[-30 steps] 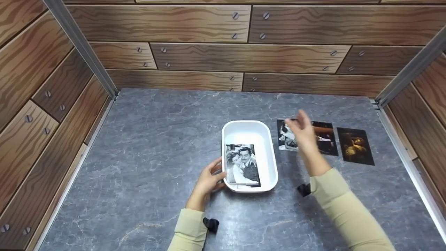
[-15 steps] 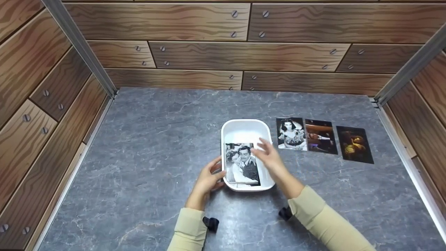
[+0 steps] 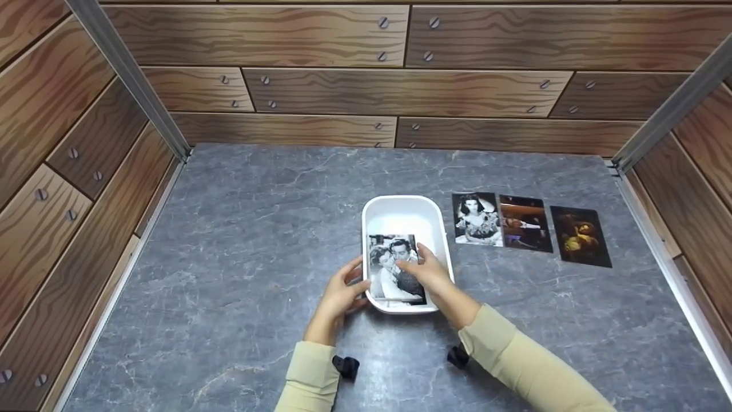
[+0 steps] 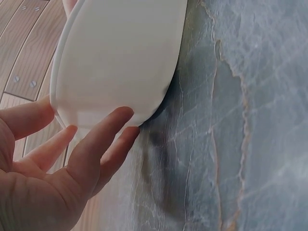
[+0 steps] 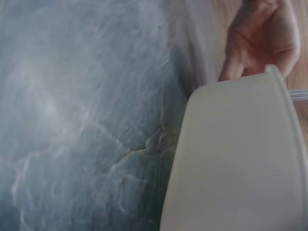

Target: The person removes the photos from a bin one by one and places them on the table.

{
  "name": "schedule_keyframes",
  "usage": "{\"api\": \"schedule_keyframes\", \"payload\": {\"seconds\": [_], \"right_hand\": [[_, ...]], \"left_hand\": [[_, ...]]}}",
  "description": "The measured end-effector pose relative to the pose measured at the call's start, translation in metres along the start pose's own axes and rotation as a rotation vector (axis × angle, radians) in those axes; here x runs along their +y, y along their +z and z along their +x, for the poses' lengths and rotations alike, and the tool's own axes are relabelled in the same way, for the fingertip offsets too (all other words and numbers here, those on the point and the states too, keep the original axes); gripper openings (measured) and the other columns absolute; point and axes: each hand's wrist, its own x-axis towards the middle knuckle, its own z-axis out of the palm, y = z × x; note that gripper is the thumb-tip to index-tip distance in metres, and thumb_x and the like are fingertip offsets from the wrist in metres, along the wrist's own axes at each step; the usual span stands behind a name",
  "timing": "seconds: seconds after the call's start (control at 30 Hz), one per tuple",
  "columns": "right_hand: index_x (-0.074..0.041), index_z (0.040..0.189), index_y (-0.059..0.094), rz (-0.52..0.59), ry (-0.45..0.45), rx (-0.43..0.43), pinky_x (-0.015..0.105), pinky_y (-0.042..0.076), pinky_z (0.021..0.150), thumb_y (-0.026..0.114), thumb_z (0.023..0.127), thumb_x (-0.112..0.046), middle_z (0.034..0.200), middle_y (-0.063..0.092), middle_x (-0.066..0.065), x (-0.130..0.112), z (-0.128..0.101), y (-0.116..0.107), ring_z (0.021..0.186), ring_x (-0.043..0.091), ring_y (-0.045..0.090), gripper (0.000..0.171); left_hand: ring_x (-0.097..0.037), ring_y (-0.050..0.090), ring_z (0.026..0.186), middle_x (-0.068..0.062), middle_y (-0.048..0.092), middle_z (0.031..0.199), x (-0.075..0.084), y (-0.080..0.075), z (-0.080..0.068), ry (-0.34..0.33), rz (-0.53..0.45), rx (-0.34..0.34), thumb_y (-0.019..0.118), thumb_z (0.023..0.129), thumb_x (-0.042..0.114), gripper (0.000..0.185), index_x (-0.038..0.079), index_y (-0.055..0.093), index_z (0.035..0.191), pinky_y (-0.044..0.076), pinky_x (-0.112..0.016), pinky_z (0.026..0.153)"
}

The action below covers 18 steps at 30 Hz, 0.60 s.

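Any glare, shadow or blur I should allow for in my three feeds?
Head view: white glare on the table between the two sleeves, fairly crisp otherwise, though the rightmost photo is very dark; left wrist view: a dark, soft-edged shadow on the table beside the white tray; right wrist view: soft overall, with a hazy sheen on the table.
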Motion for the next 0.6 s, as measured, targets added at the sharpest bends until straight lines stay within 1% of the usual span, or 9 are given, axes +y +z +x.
{"api": "schedule_keyframes", "payload": {"seconds": [0.17,0.3,0.4,0.5,0.6], "right_hand": [[0.013,0.147,0.022,-0.013,0.021,0.009,0.046,0.025,0.119,0.065,0.085,-0.007,0.153,0.023,0.031,-0.003,0.008,0.006,0.142,0.042,0.025,0.078],[0.014,0.145,0.028,-0.088,0.028,0.042,0.043,0.023,0.12,0.065,0.081,-0.008,0.151,0.029,0.031,-0.004,0.013,0.007,0.142,0.04,0.027,0.077],[0.013,0.143,0.033,-0.121,0.027,0.062,0.042,0.024,0.119,0.064,0.079,-0.007,0.148,0.036,0.03,-0.003,0.014,0.007,0.139,0.038,0.032,0.073],[0.014,0.141,0.037,-0.106,0.015,0.065,0.042,0.028,0.118,0.06,0.078,-0.004,0.144,0.04,0.031,-0.003,0.013,0.007,0.135,0.038,0.038,0.07],[0.014,0.141,0.037,-0.067,0.004,0.061,0.042,0.032,0.115,0.058,0.077,-0.001,0.142,0.043,0.032,-0.003,0.011,0.006,0.13,0.037,0.042,0.069]], "left_hand": [[-0.03,0.062,0.11,-0.024,0.044,0.145,0.0,-0.002,0.0,-0.002,-0.007,0.005,0.061,0.091,0.003,0.06,0.014,0.042,0.147,0.059,-0.036,0.078],[-0.029,0.063,0.106,-0.025,0.044,0.144,0.0,-0.002,0.0,0.005,-0.024,-0.004,0.061,0.09,0.002,0.061,0.012,0.041,0.147,0.059,-0.035,0.077],[-0.029,0.064,0.106,-0.025,0.043,0.145,0.0,-0.001,0.0,0.012,-0.032,-0.016,0.061,0.09,0.001,0.062,0.012,0.04,0.148,0.059,-0.035,0.077],[-0.031,0.063,0.107,-0.026,0.042,0.146,0.0,-0.001,-0.001,0.011,-0.037,-0.017,0.061,0.09,0.001,0.063,0.012,0.039,0.148,0.059,-0.035,0.078],[-0.032,0.062,0.109,-0.026,0.042,0.146,0.0,-0.001,-0.001,0.013,-0.028,-0.02,0.06,0.091,0.001,0.062,0.012,0.039,0.148,0.059,-0.036,0.078]]}}
